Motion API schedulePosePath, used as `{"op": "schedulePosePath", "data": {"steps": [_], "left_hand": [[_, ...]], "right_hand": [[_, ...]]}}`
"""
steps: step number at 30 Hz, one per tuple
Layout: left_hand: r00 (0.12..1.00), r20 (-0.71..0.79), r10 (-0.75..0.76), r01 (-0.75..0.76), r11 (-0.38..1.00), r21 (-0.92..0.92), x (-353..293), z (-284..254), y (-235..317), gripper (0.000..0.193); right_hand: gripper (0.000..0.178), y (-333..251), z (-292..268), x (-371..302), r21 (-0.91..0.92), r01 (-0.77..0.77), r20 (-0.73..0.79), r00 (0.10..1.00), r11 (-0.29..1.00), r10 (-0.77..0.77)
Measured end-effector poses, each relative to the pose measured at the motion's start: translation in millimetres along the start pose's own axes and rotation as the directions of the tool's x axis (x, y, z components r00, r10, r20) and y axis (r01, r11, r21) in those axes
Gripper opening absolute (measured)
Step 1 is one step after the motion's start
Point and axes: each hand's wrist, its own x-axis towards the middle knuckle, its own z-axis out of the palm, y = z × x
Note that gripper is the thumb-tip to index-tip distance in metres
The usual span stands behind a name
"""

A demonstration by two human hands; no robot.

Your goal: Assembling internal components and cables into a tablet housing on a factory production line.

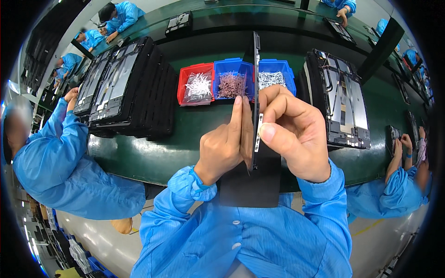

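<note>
A thin black display panel (255, 88) stands upright, nearly edge-on to me, in front of my chest. My left hand (222, 146) is on its glossy left face, with the index finger stretched along it and the other fingers curled; the thumb is hidden. On the panel's other side, my right hand (296, 132) pinches a small silver-white metal strip with holes (259, 132) between thumb and bent fingers, close against the panel. Whether the strip touches the panel I cannot tell. Beneath the hands, a flat black sheet (250, 185) juts over the table's near edge.
Beyond my hands stand a red bin (183, 88) of white pieces, a blue bin (227, 62) of brownish pieces and another blue bin (288, 69) of silvery parts. Panel stacks flank them, left (148, 92) and right (343, 97), on the green table (139, 155). Co-workers sit on both sides.
</note>
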Motion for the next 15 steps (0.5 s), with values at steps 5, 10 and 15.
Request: {"op": "schedulePosePath", "data": {"steps": [5,10,15], "left_hand": [[1.0,0.008,0.003,-0.003,1.0,0.012,-3.2,2.7,-0.6,0.071],[1.0,0.0,0.014,-0.014,1.0,0.015,-4.6,5.9,-2.1,0.072],[1.0,-0.001,0.02,-0.02,1.0,0.015,-3.1,5.4,-1.4,0.072]], "right_hand": [[0.011,1.1,-1.5,-0.9,0.017,-0.008,-0.015,1.0,1.0,0.008],[0.011,1.3,-5.0,0.4,0.024,-0.013,0.0,1.0,1.0,0.013],[0.011,-1.6,-7.3,1.3,0.021,-0.062,0.013,0.998,0.998,0.062]]}}
